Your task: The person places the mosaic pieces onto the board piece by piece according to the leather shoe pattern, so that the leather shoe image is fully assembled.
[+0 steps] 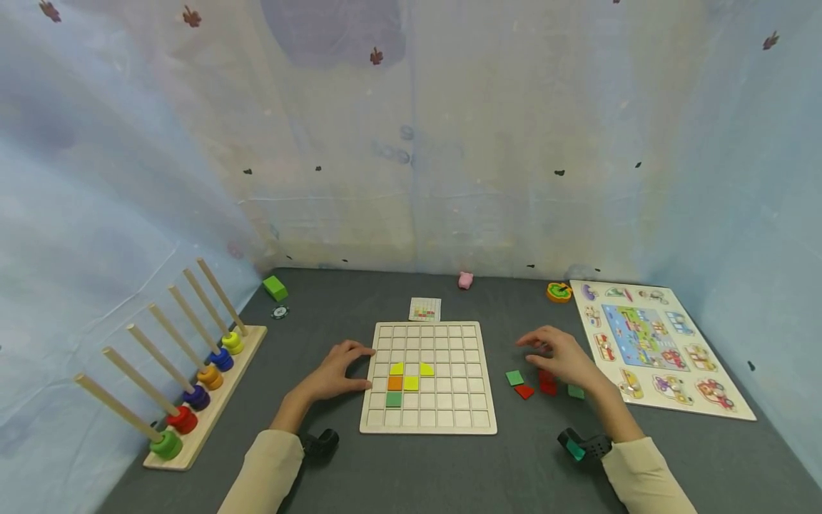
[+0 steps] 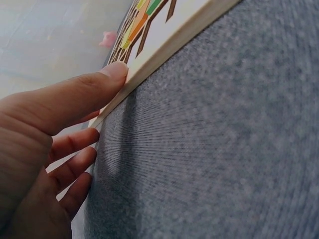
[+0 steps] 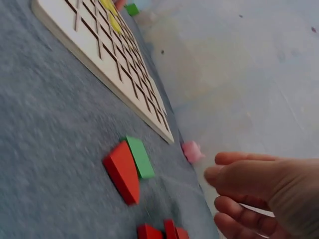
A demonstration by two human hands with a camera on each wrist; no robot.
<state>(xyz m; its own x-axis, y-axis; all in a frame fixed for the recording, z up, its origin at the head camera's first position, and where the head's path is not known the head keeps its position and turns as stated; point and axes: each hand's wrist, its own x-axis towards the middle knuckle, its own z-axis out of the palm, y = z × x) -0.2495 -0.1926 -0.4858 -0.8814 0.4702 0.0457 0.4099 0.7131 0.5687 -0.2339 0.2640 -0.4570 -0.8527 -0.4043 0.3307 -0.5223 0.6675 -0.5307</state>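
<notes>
A person's left hand [image 1: 337, 371] rests relaxed fingers against the left edge of the square wooden grid board [image 1: 429, 421]; the right hand [image 1: 559, 355] hovers loosely open, holding nothing, directly over scattered red and green flat wooden tiles [image 1: 524, 390], right of the board.

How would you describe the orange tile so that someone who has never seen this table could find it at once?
Start at the wooden grid board in the middle of the grey table, whose left edge the left hand touches. Look at the small cluster of coloured tiles in its lower left part. The orange tile is the only orange one, with a yellow tile to its right and a green tile just below.
</notes>
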